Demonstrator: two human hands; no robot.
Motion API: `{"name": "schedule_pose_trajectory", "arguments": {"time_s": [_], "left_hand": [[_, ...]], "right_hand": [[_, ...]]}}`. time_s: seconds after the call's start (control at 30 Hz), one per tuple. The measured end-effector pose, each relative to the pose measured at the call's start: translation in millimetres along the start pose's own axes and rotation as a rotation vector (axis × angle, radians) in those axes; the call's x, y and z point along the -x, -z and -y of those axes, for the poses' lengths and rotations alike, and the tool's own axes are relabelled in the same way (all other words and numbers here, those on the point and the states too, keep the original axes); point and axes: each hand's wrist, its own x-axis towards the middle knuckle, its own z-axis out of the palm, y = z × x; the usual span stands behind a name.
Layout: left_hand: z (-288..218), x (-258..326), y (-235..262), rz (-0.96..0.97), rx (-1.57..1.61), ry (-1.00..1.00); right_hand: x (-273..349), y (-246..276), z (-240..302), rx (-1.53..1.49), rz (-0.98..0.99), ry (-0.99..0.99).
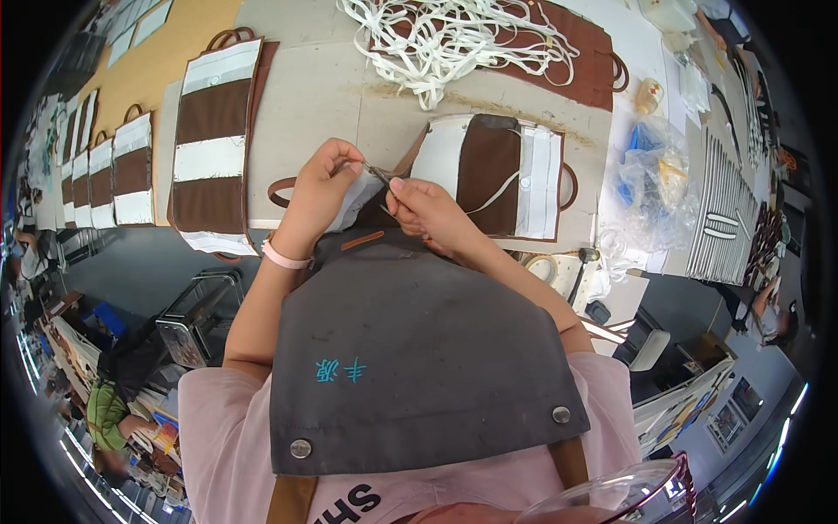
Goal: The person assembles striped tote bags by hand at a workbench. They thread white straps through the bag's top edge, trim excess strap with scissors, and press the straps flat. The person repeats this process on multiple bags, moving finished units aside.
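Note:
My left hand, with a pink band at its wrist, is closed in a pinch at the near edge of the table. What its fingertips hold is too small to make out. Close beside it, my right hand is wrapped round small metal scissors, whose tip points toward the left fingertips. A brown and white bag panel lies under and right of my hands, a narrow white strap loose across it. One brown handle shows at its right end. Another brown handle sticks out left of my left wrist.
A tangled heap of white straps lies at the far side on brown panels. A long brown and white bag panel lies to the left, with several similar ones beyond. Plastic bags and a bottle stand on the right.

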Motion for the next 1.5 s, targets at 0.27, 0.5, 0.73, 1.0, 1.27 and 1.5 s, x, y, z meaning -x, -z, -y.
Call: {"name": "schedule_pose_trajectory", "arguments": {"time_s": [0.27, 0.5, 0.73, 1.0, 1.27, 1.5], "left_hand": [[1.7, 3.0, -3.5, -0.011, -0.015, -0.048], [-0.1, 1.2, -0.1, 0.066, -0.009, -0.065], [8.9, 13.9, 2.2, 0.008, -0.044, -0.032], [7.1, 23.7, -21.2, -0.018, -0.338, -0.170], [33.3, 23.8, -22.8, -0.189, -0.705, -0.762], [38.5, 21.1, -28.1, -0.224, -0.744, -0.939]], "right_hand": [[2.3, -0.5, -2.0, -0.266, 0.151, -0.056], [-0.5, 6.1, -1.6, -0.232, 0.146, -0.079], [29.7, 4.6, 47.7, -0.155, 0.188, 0.270], [27.9, 6.7, 18.5, 0.150, -0.010, -0.003], [42.9, 8.1, 18.8, 0.582, -0.121, -0.009], [54.6, 6.6, 20.9, 0.686, -0.189, -0.068]]}}
